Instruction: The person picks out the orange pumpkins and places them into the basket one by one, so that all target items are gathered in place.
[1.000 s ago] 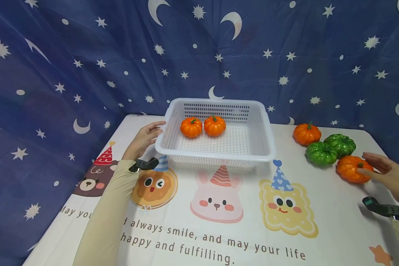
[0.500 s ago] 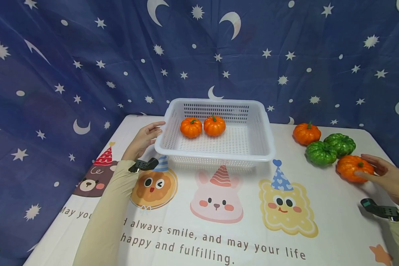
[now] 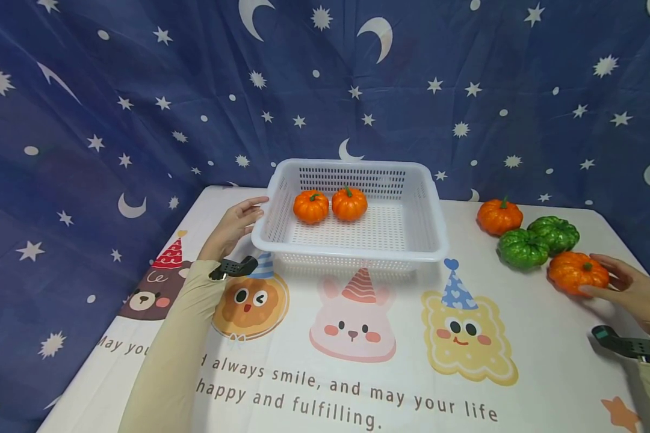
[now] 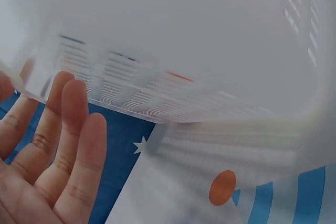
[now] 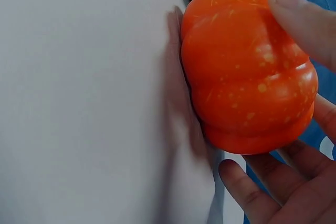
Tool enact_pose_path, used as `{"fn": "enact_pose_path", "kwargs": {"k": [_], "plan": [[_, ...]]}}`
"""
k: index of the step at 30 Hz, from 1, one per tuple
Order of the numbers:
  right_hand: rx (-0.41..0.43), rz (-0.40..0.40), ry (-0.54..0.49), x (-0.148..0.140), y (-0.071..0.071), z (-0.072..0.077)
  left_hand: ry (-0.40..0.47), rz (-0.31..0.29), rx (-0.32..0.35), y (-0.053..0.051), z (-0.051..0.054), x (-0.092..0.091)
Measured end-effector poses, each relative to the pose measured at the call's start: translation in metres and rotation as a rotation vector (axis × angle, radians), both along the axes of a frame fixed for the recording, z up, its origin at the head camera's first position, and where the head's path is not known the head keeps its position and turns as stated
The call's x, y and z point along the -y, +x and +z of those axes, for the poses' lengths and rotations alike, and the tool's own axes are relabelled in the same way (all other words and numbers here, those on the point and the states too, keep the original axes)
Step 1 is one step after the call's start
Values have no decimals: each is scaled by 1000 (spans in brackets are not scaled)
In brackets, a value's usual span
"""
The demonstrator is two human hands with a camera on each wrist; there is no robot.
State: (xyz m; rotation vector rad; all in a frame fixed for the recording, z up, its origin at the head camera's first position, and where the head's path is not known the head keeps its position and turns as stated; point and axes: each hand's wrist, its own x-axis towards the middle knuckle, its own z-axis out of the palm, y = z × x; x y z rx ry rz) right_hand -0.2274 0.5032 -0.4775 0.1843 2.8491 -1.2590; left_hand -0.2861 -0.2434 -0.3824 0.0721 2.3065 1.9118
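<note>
My right hand (image 3: 636,294) is round an orange pumpkin (image 3: 578,273) on the table at the right. In the right wrist view the thumb (image 5: 302,22) lies against one side of the pumpkin (image 5: 247,72), and the other fingers reach round its opposite side, partly hidden. My left hand (image 3: 233,227) is at the left end of a white perforated basket (image 3: 352,251). Its fingers (image 4: 92,140) are fairly straight and touch the rim from outside. Inside the basket sit two orange pumpkins, the left one (image 3: 311,207) beside the right one (image 3: 349,204).
Near the right hand lie two green pumpkins, a front one (image 3: 522,249) and a rear one (image 3: 555,234). Another orange pumpkin (image 3: 499,218) is behind them to the left. A printed white cloth (image 3: 411,397) covers the table. A blue starry curtain (image 3: 222,72) hangs behind.
My right hand has shifted slightly, with its thumb lower along the orange pumpkin's near side. That pumpkin moves barely, if at all. My left hand and the basket stay put.
</note>
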Motion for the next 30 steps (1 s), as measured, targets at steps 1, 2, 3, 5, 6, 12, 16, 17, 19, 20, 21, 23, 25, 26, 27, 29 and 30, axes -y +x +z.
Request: {"fn": "enact_pose_path", "kwargs": {"k": [1,2,3,5,6,12,16,17,19,20,21,23,25,26,27,29,30], "plan": [[1,0,3,0,0,0,1,0,-1,0,0,0],[3,-1,4,0,0,1,1,-1,-2,0,0,0],[5,-1,3,0,0,1,-1,-1,-3,0,0,1],[12,-4,-3,1,0,2,-2,-2,-6,0,1,1],[15,-4,-7,1,0,2,-1,0,-6,0,1,1],[17,2,-12,1,2,3,0,5,-6,-1,1,0],[16,-2,-10,1,3,4,0,1,-6,-1,1,1],[13,-1,-9,1,4,4,1,1,-6,-1,1,1],[8,1,-5,1,4,4,0,2,-5,-1,1,1],[6,1,-4,1,4,4,-1,5,-4,-1,1,0],[3,3,-2,0,4,3,-2,6,-3,-1,2,0],[-4,5,1,0,4,3,-3,9,-1,-1,2,0],[-6,5,6,0,4,4,-4,9,-3,-1,2,0],[-5,5,5,0,5,4,-4,9,-3,-1,2,0],[-2,3,7,0,5,5,-4,8,-4,-1,2,0],[3,-2,6,1,6,6,-2,6,-5,-1,2,0],[7,-4,3,2,6,6,-2,6,-5,-1,2,0]]}}
